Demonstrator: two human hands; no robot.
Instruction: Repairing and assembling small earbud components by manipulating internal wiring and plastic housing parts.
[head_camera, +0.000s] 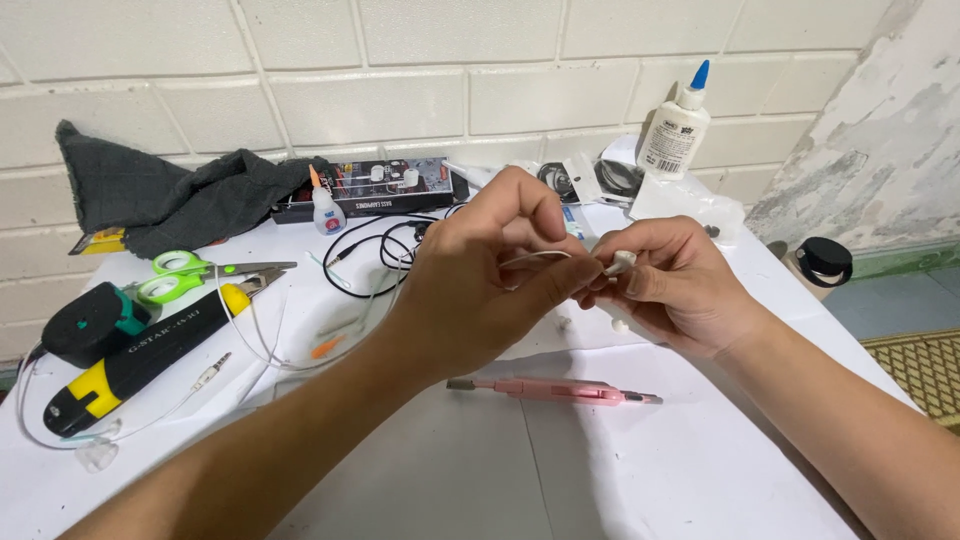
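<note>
Hands at frame centre: left hand (478, 280) pinched thin white wire (535, 256); right hand (672, 285) fingers pinched white earbud (620, 262). Pink cutter (555, 390) lay below on white table (620, 470).

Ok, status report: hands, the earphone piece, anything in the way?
Left hand pinching thin white wire. Right hand gripping white earbud piece. Pink utility knife lies below, apart.

Earbud piece (621, 262): smooth white plastic, slightly glossy.
Cable (535, 256): thin, pale, glossy plastic sheath.
Pink utility knife (555, 390): matt plastic body, dull metal tip.
Counter (620, 470): white paper sheets, matt and smooth.
Cloth (170, 195): dark grey, coarse woven fabric.
Glue bottle (675, 130): glossy white plastic.
Wall (400, 80): rough painted brick.
</note>
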